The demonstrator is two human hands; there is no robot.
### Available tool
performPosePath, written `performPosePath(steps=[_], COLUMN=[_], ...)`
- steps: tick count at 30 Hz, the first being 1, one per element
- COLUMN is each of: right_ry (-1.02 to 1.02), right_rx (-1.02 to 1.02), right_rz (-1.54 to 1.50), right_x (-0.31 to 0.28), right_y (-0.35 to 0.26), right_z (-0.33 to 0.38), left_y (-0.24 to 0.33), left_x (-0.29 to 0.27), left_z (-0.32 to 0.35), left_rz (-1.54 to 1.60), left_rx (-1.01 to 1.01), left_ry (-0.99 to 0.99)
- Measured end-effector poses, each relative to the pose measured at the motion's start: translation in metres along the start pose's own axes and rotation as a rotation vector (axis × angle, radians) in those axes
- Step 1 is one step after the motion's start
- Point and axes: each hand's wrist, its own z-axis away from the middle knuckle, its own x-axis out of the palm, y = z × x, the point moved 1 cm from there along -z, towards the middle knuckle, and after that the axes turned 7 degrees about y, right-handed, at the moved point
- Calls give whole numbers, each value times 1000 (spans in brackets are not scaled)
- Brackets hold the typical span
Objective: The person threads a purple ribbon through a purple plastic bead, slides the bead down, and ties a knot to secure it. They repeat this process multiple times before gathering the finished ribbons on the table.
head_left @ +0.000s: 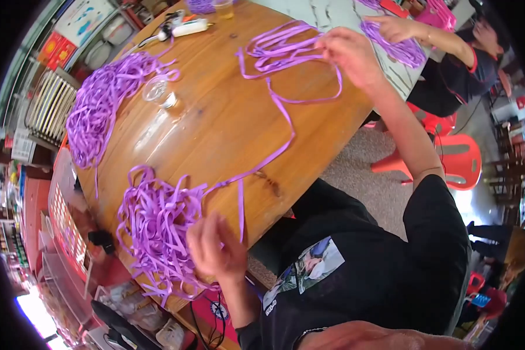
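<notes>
My right hand (pixel 353 57) reaches far across the wooden table, its fingers pinched on a purple ribbon at the right end of a flat, looped bundle (pixel 283 51). From that bundle a single ribbon strand (pixel 286 128) runs back over the wood to a loose, tangled ribbon pile (pixel 157 227) at the near left edge. Beside this pile my left hand (pixel 216 248) hovers, slightly blurred, with loosely bent fingers apart and no ribbon visibly gripped. Another short strand (pixel 241 210) hangs near it at the table edge.
A second purple ribbon heap (pixel 108 102) and a clear plastic cup (pixel 160 93) occupy the table's left. A white tool with a cable (pixel 186 28) lies behind. Across the right, a co-worker's hand (pixel 391 28) rests by more purple ribbon (pixel 394 46). Red plastic stools (pixel 455 160) stand beyond.
</notes>
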Motion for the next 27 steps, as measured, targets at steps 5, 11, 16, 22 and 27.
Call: performPosePath(steps=[5, 11, 16, 22, 27], right_ry=[138, 50, -22, -87, -141], right_rx=[26, 38, 8, -53, -75], right_rz=[-87, -129, -64, 28, 80], right_x=[-97, -99, -80, -68, -72], right_y=[18, 33, 49, 52, 59], right_z=[-15, -26, -37, -43, -38], left_y=[37, 52, 40, -2, -29], left_x=[67, 111, 142, 203, 272], left_z=[-24, -27, -54, -112, -138], left_rz=[191, 230, 196, 7, -179], left_rx=[165, 244, 31, -129, -11], left_ry=[-187, -355, -346, -315, -199])
